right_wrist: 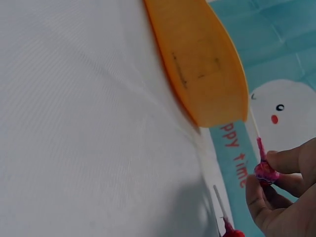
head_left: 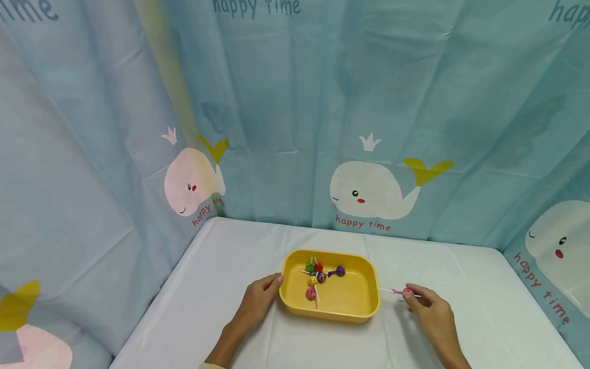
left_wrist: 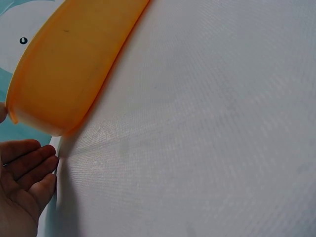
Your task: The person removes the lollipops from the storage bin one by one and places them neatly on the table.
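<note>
A yellow tray (head_left: 348, 313) stands on the white table with several wrapped lollipops in its left half. Among them are a green one (head_left: 310, 267), a purple one (head_left: 340, 270) and a pink one (head_left: 311, 293). At the tray's left rim rests my left hand (head_left: 260, 300), one fingertip touching the rim and the other fingers held straight below, apart from it. Right of the tray, my right hand (head_left: 430, 310) pinches a pink lollipop (right_wrist: 266, 172) by its candy head, its white stick pointing at the tray's right wall. Another red lollipop (right_wrist: 233, 233) shows partly below that hand in the right wrist view.
The white tablecloth (head_left: 221, 256) has light creases and spreads around the tray on every side. Blue curtains (head_left: 276, 123) printed with whales hang behind the table and along its left and right sides.
</note>
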Action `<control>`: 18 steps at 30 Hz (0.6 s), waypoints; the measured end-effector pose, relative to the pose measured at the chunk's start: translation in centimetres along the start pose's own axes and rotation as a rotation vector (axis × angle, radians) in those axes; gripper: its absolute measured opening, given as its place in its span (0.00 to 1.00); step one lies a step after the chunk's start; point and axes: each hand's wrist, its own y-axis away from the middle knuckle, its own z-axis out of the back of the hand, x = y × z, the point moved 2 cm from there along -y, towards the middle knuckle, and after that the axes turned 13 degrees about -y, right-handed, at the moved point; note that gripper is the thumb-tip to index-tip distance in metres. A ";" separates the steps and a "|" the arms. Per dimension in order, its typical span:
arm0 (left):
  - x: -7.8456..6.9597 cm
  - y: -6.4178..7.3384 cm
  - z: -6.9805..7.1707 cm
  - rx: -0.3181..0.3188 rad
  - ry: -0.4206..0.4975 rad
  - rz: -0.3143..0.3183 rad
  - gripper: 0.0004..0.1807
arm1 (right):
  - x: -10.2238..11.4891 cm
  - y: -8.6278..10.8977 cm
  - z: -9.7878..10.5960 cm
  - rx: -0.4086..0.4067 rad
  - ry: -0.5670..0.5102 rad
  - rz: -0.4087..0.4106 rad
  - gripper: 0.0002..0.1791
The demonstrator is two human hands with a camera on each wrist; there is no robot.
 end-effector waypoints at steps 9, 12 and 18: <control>0.0 0.0 0.0 -0.002 -0.009 0.006 0.33 | -1.0 -0.1 0.9 0.009 0.062 0.000 0.28; -0.1 0.0 0.0 -0.001 -0.004 0.007 0.33 | -1.4 -0.2 1.0 0.016 0.070 -0.010 0.27; -0.2 0.1 0.1 0.013 0.008 0.002 0.34 | -2.2 -0.2 1.5 0.016 0.061 -0.013 0.27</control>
